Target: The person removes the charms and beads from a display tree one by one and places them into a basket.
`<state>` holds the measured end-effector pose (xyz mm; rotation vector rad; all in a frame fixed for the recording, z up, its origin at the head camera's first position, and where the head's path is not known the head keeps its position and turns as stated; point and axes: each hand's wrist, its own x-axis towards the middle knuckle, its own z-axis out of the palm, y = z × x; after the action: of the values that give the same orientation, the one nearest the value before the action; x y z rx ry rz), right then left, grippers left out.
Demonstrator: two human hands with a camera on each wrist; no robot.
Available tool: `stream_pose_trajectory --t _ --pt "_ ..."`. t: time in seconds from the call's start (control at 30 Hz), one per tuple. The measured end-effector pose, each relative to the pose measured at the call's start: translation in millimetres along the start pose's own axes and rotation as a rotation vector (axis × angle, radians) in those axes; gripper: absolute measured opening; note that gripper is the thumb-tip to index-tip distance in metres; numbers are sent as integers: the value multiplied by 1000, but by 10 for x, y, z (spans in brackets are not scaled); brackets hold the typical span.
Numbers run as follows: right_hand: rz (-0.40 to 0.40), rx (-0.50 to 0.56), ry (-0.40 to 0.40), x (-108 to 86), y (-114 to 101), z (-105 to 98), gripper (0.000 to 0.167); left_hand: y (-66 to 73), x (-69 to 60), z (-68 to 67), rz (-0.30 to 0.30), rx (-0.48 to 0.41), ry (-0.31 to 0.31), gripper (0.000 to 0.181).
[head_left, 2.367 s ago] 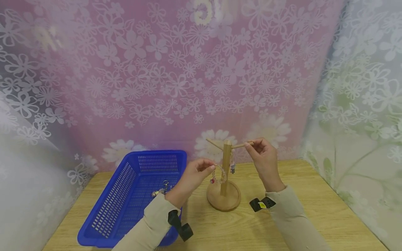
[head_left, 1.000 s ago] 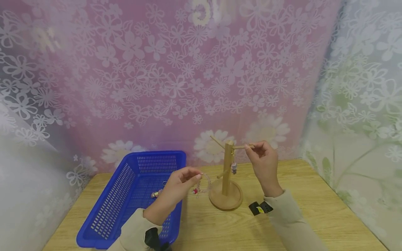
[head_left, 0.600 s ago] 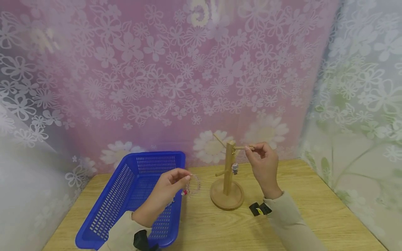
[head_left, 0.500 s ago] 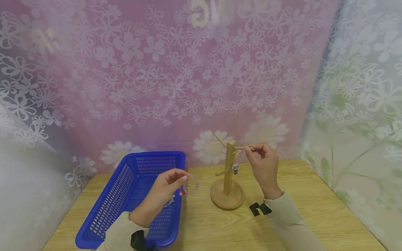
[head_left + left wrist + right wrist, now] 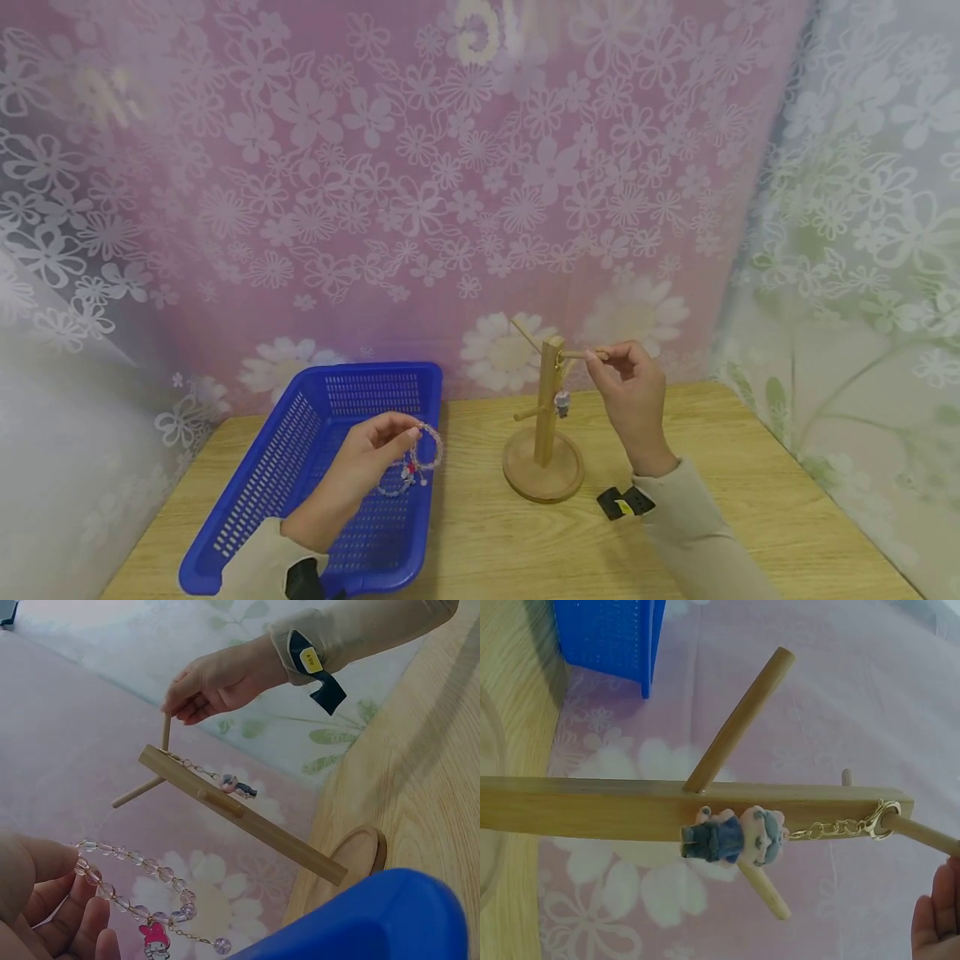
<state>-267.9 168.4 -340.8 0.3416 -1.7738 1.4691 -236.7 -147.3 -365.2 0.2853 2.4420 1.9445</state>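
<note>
My left hand (image 5: 352, 471) pinches a clear pinkish bead bracelet (image 5: 438, 450) over the blue basket's right side. In the left wrist view a pink-and-white character charm (image 5: 155, 942) and a short bead chain dangle from that bracelet. My right hand (image 5: 632, 400) pinches the end of an upper peg on the wooden stand (image 5: 546, 408). From that peg, close to the post, a figurine keychain (image 5: 735, 836) hangs by a gold clasp. Inside the basket, partly behind the held bracelet, lies a pale bead bracelet (image 5: 392, 492).
The blue basket (image 5: 435, 383) stands on the wooden table (image 5: 502, 550), left of the stand. Other pegs stick out from the post, one upper (image 5: 525, 335) and one lower (image 5: 529, 413). Behind is a pink floral curtain (image 5: 360, 208).
My left hand has moved left and down with the bracelet, from beside the post to over the basket. The stand has turned and shifted slightly right, with my right hand still pinching its peg.
</note>
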Motion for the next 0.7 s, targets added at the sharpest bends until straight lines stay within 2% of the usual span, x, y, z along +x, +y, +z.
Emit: stream_pose_trajectory --t 0.27,0.37,0.5,0.7 --pt "110 87 -118 31 255 -74 16 -92 -46 -175 -38 26 3 26" --pt "153 53 -157 46 357 -90 17 -113 -62 -227 -47 22 8 28" --pt "197 -45 -173 69 511 -122 18 -139 -48 -278 -52 12 -2 29" --pt "214 -151 -194 92 662 -145 25 -177 9 -377 -50 71 29 26"
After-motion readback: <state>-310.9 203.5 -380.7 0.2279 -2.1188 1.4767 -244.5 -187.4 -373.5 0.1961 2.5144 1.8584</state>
